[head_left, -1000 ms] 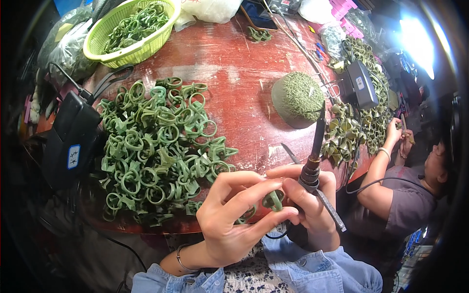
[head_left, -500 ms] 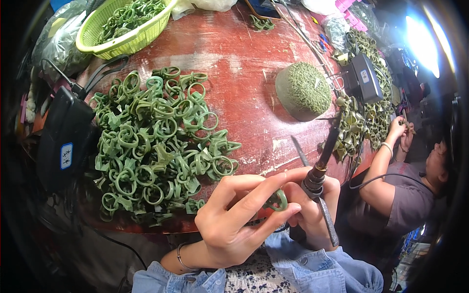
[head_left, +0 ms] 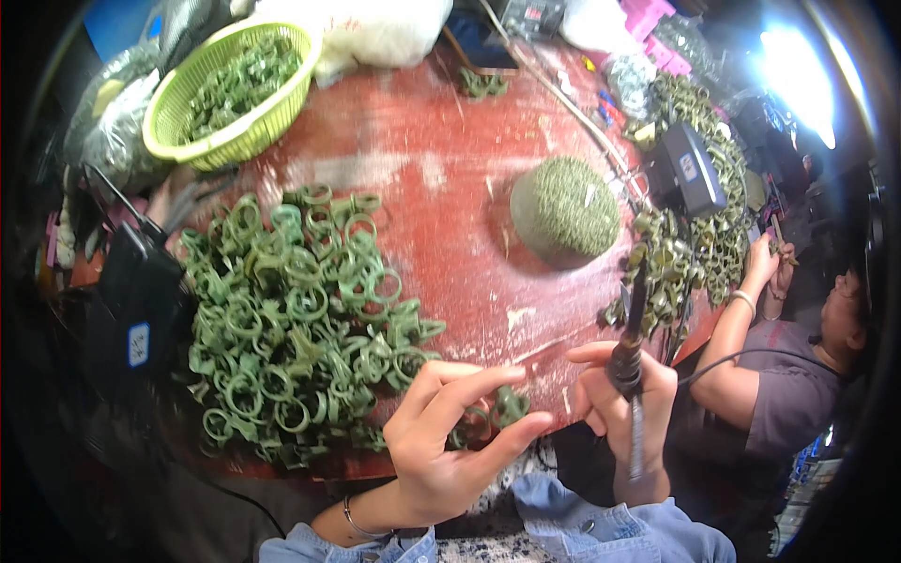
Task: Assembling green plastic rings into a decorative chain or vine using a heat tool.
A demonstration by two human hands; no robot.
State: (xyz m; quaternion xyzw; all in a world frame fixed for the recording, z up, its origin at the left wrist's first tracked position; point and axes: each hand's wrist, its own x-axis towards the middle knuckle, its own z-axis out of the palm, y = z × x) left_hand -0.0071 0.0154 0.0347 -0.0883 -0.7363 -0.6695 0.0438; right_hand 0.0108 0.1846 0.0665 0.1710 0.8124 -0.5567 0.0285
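Observation:
My left hand [head_left: 441,436] is raised at the table's near edge with thumb and fingers spread apart. Green ring-shaped pieces [head_left: 510,405] show in the gap between them; whether they touch the hand or lie behind it I cannot tell. Just left of this hand is a large heap of green rings with flat tabs [head_left: 300,319]. Opposite it, my right hand [head_left: 615,403] is closed round a pen-like tool [head_left: 624,368] with a dark upper part and a grey metal lower end. The tool stands nearly upright, and its lower end is blurred.
A round block with a crumbly green top [head_left: 574,211] stands on the red table [head_left: 432,225]. Far left is a yellow-green basket [head_left: 160,141] of green pieces; a black box [head_left: 136,300] sits below it. Darker pieces [head_left: 666,272] lie at right, near a seated co-worker [head_left: 779,366].
My hands have moved apart, and my left fingers have opened from the green ring they were gripping. The tool has turned more upright in my right hand. The whole view has shifted a little.

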